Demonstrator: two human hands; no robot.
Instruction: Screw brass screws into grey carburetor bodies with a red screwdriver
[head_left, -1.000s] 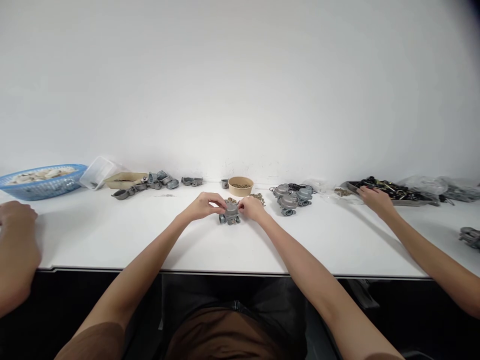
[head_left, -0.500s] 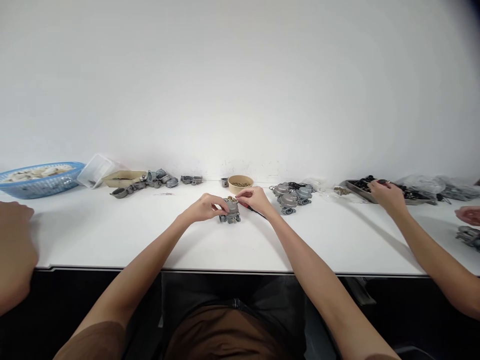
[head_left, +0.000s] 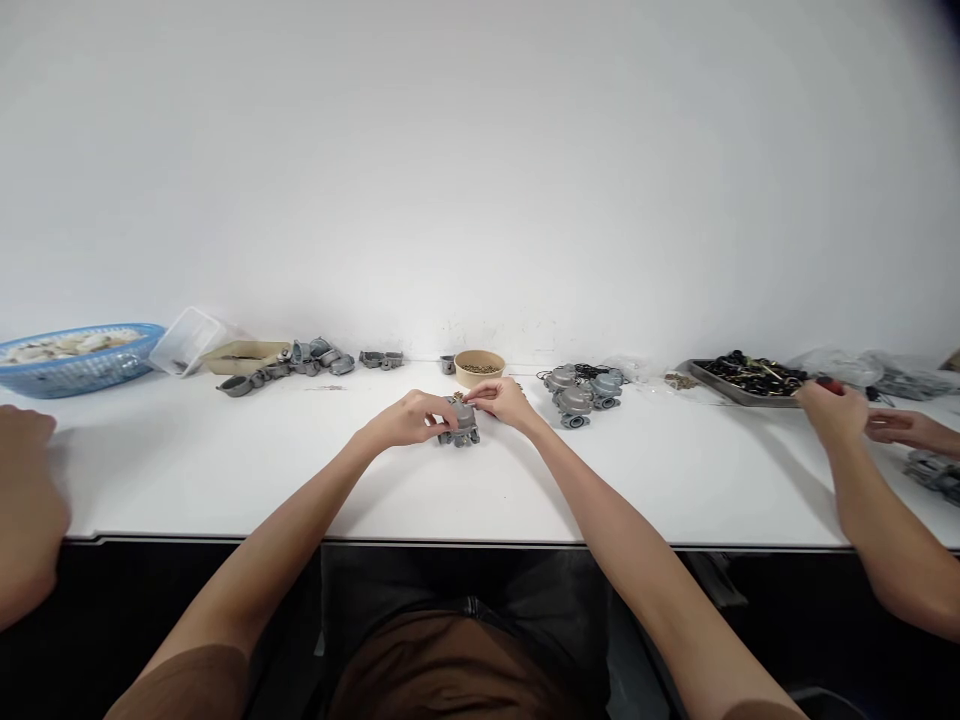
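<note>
Hands on a grey metal housing at mid-table

Fingers of the left hand (head_left: 409, 419) curl around the near-left side of the grey metal housing (head_left: 460, 426), which stands on the white table (head_left: 300, 470) straight ahead, just in front of the tan bowl (head_left: 480, 368). The right hand (head_left: 504, 400) pinches at the housing's top with thumb and forefinger closed together; what they nip is too small to tell.

That bowl holds small brass-coloured pieces. To its right sits a cluster of assembled grey housings (head_left: 583, 390). Further right, a dark tray (head_left: 742, 380) is heaped with black and brass parts, and a co-worker's hand (head_left: 832, 410) hovers just past its end, holding something red.

Left of the bowl lie loose grey castings (head_left: 315, 357), then a shallow beige tray (head_left: 244, 356) whose contents cannot be told, a tilted clear plastic tub (head_left: 187, 338) and a blue basket (head_left: 82, 362) filled with pale pieces. Another person's hand (head_left: 26, 470) rests at the far left edge.
</note>
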